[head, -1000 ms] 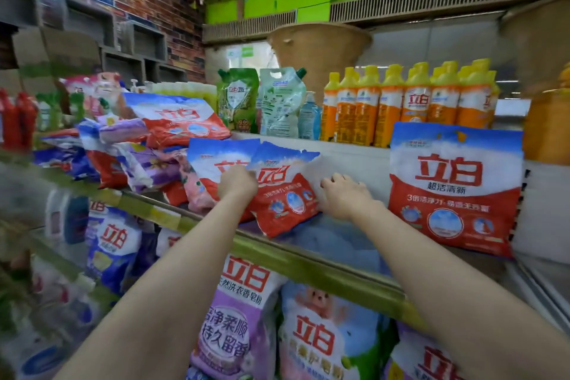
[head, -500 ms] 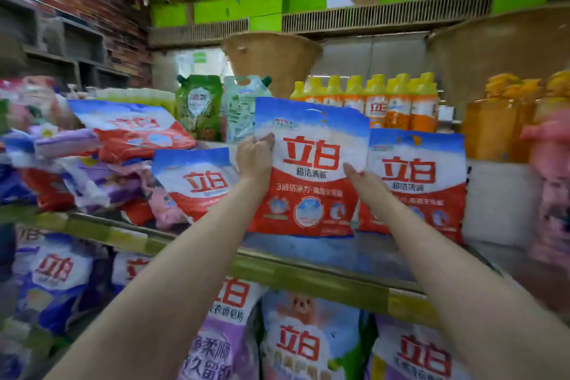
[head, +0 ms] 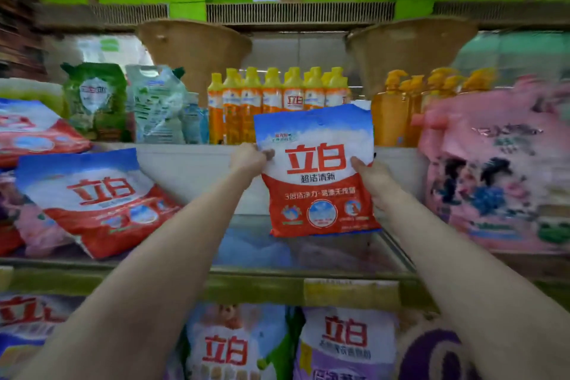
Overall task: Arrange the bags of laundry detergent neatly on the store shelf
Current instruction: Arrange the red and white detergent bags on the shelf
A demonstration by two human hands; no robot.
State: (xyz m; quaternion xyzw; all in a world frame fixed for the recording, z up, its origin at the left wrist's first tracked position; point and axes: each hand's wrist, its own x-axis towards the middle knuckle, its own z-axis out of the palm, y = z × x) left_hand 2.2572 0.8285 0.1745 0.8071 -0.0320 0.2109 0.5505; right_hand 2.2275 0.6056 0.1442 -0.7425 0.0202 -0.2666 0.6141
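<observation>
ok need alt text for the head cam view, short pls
Two bare hands, left hand and right hand, hold a red, white and blue detergent bag upright by its sides over a store shelf. A matching bag leans at left; orange bottles line the shelf behind.

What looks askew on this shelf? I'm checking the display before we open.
The red and blue detergent bag at left lies tilted, leaning on a pile of other bags instead of standing. The bag gripped by the left hand and right hand is upright. The top left corner of it is slightly crumpled.
</observation>
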